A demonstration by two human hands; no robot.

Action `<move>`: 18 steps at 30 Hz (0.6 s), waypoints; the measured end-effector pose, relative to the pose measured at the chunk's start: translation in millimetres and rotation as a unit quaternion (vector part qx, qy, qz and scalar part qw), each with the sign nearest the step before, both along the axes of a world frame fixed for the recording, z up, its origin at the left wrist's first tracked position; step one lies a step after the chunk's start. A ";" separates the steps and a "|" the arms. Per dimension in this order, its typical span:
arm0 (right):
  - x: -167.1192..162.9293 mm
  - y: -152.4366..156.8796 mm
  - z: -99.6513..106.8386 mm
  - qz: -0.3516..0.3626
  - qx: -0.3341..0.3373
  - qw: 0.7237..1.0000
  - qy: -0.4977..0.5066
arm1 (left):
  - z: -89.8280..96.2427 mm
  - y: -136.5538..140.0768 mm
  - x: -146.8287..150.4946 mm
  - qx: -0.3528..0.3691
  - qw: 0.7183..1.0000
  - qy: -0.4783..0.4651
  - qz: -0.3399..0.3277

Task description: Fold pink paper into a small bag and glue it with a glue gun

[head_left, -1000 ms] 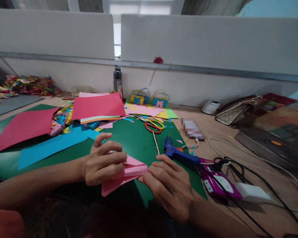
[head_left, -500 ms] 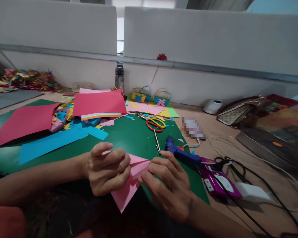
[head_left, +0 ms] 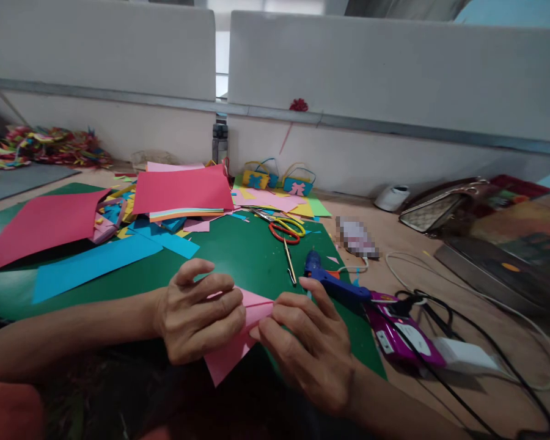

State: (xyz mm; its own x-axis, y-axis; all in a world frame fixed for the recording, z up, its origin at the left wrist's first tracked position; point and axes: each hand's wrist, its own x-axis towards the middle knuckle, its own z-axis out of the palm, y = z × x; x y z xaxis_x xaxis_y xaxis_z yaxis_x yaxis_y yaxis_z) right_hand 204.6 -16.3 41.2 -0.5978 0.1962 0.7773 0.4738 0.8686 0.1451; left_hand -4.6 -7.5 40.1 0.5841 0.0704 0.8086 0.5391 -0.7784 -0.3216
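A folded piece of pink paper (head_left: 231,356) is held between my two hands at the near edge of the green cutting mat (head_left: 238,256). My left hand (head_left: 204,315) pinches its left part, covering much of it. On the other side, my right hand (head_left: 307,342) grips the narrow right end with thumb and fingers. Folded layers show between the hands, and a pointed corner hangs below. Just beyond my right hand lie a pen (head_left: 289,263) and a blue glue gun (head_left: 339,284). Scissors (head_left: 284,231) with red and yellow handles lie farther back.
Red sheets (head_left: 181,190) top a paper stack at the back left, near blue strips (head_left: 98,266). Small paper baskets (head_left: 297,185) stand by the wall. At right are a purple power strip (head_left: 406,336), a black cable (head_left: 490,330) and a bag (head_left: 444,205).
The pink paper has tilted slightly, with its lower corner a little higher and farther left. Its folded layers look flatter between my hands. Both hands keep their hold.
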 end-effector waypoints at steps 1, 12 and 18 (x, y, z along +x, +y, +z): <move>-0.4 0.0 -0.3 0.002 0.003 1.000 -0.001 | 2.7 3.4 1.6 0.051 0.998 0.013 -0.038; -0.7 0.1 2.7 -0.022 -0.029 0.999 0.013 | 1.2 13.3 4.8 0.062 0.997 0.013 -0.047; 1.7 0.5 10.7 -0.052 -0.037 0.998 0.016 | 6.8 17.5 0.8 0.009 0.997 0.024 -0.072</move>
